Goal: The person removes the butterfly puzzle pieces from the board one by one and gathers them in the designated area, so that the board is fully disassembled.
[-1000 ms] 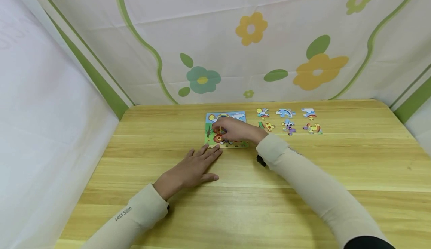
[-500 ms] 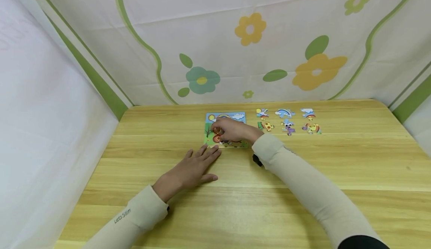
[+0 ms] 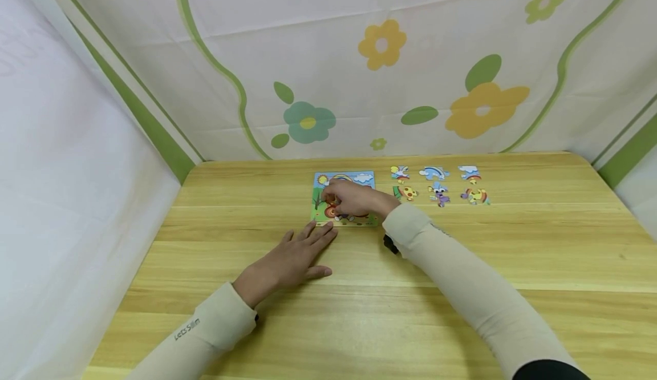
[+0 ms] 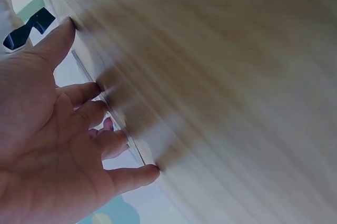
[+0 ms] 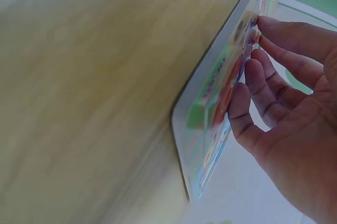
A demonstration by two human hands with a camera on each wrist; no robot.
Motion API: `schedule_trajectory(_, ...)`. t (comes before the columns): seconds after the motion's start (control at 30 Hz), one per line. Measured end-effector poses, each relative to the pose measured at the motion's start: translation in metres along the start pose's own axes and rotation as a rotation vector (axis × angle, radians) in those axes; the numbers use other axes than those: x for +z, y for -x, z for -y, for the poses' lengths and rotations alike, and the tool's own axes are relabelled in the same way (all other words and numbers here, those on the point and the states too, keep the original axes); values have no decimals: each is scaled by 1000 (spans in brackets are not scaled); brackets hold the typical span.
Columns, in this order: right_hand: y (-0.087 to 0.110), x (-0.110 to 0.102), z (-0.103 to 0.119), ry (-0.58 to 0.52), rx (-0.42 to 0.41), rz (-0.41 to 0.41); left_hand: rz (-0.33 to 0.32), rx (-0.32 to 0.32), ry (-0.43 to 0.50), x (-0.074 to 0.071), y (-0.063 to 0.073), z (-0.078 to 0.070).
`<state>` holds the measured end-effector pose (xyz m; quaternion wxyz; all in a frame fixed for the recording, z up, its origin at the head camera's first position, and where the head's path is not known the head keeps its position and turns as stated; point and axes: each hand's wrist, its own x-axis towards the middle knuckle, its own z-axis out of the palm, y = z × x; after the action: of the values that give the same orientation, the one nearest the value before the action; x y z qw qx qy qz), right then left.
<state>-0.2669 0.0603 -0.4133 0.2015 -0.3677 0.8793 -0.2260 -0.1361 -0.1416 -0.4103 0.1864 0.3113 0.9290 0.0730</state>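
A flat picture puzzle board [image 3: 368,177] with a sun, clouds and green ground lies near the table's back edge. Over its middle, my right hand [image 3: 354,196] has thumb and fingertips brought together at the surface, pinching a small reddish-brown puzzle piece [image 3: 331,199]; the hand hides much of the picture. In the right wrist view the thumb and index finger of the right hand [image 5: 295,87] meet close against the board [image 5: 195,113]. My left hand [image 3: 292,259] lies palm down with fingers spread, its fingertips at the board's near edge. The left wrist view shows those fingertips on the wood.
To the right of the board, several loose puzzle pieces lie in two rows, among them a rainbow piece [image 3: 434,173], a purple figure piece [image 3: 439,194] and a yellow one [image 3: 477,196]. Behind the wooden table [image 3: 369,323] hangs a white flowered cloth [image 3: 339,55].
Over the last second my right hand has shifted slightly left on the board and its forearm has lowered a little. The left hand and loose pieces stay put.
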Motion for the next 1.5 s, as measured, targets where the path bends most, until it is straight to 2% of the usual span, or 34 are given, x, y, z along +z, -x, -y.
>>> schedule_trajectory(0.37, -3, -2, 3, -53, 23, 12, 16, 0, 41, 0, 0, 0)
schedule_trajectory(0.97, -9, 1, 6, -124, 79, -10, 16, 2, 49, 1, 0, 1)
schedule_trajectory(1.33, -11, 3, 4, -111, 55, -41, 18, -1, 26, 0, 0, 1)
schedule_trajectory(1.5, -10, 4, 2, -73, 25, -55, 15, -1, 28, 1, 1, 1)
